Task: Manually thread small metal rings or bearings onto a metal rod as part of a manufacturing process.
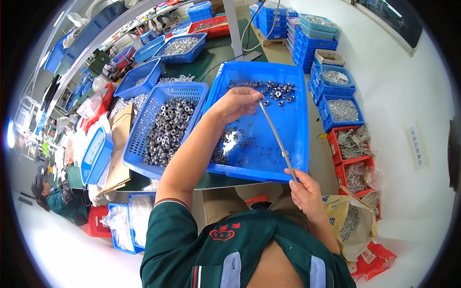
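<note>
Metal rod (274,128) slants over the blue tray (294,129), its far end pinched between the left hand's (235,104) closed fingers, its near end between the right hand's (307,193). Red embroidery (222,234) letters the green shirt (168,247); dark writing covers a wall label (415,146) and a yellow sack (340,211).

Inside the blue tray (264,69), bare floor (295,127) leaves passage at three o'clock; the rod (278,138) — slanting above, twelve to five — bars the middle, nuts (290,89) crowd one, small parts (219,156) eight, the left hand (237,103) eleven.
</note>
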Demonstrator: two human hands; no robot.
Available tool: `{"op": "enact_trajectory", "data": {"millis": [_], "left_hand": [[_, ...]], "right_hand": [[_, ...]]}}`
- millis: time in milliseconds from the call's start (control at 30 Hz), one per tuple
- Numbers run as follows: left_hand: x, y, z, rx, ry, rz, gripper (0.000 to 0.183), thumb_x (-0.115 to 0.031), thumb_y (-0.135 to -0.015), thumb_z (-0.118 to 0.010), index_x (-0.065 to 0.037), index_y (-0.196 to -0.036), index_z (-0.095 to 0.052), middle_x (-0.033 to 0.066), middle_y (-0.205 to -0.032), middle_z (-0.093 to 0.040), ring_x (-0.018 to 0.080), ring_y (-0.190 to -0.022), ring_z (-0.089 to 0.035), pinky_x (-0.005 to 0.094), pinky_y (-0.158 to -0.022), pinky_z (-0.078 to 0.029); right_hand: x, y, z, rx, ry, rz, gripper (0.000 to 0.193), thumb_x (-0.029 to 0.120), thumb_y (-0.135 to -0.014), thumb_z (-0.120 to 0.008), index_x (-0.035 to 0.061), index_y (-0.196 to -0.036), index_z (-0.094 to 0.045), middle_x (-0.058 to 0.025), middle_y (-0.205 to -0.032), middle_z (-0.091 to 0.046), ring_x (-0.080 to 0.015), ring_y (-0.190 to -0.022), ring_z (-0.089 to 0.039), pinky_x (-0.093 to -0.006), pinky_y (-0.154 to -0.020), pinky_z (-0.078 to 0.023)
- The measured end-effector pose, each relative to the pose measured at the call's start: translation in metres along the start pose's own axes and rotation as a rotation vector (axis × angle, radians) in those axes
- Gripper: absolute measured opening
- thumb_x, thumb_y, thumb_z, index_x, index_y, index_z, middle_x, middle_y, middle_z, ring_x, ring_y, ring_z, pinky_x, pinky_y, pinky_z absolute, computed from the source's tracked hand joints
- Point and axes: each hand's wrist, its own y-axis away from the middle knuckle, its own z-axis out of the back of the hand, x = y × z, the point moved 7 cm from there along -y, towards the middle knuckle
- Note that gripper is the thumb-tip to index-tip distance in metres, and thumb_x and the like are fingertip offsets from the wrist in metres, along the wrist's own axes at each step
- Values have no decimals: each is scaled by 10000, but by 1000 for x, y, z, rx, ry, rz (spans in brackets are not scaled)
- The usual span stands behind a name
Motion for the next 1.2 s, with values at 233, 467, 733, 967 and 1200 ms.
{"op": "enact_trajectory", "data": {"millis": [233,467,733,967,1200], "left_hand": [[-7,4,-6,-40,-272,-29,249,-203,-815,-689,5,-935,-621,16,-718,-543,108,-630,-479,242,-577,-390],[29,12,-65,319,-132,116,286,-157,-764,-731,13,-975,-638,25,-760,-586,118,-685,-515,251,-642,-414],[21,4,-44,203,-654,128,300,-84,-787,-651,-41,-1084,-645,22,-840,-635,91,-738,-566,233,-662,-464],[6,-15,44,-483,-1476,-223,181,-114,-779,-593,-80,-930,-686,122,-881,-665,266,-820,-636,336,-745,-496],[38,-22,36,-353,-1774,-64,197,-168,-785,-584,-107,-958,-657,134,-1032,-602,330,-956,-586,417,-798,-482]], "right_hand": [[1,8,-2,-82,226,79,347,72,-926,-480,12,-1267,-475,74,-630,-386,3,-488,-319,-165,-433,-246],[17,-2,-12,-101,60,28,356,85,-923,-492,25,-1273,-475,71,-638,-398,1,-500,-335,-162,-433,-249],[17,-5,-10,-139,14,30,366,70,-921,-483,25,-1283,-461,75,-607,-372,7,-474,-316,-161,-422,-233],[7,5,-7,-158,51,8,369,58,-915,-485,21,-1282,-459,86,-594,-364,11,-471,-310,-165,-422,-224],[-4,3,2,-178,96,22,363,67,-910,-500,22,-1269,-471,83,-590,-381,9,-483,-318,-164,-435,-234]]}}
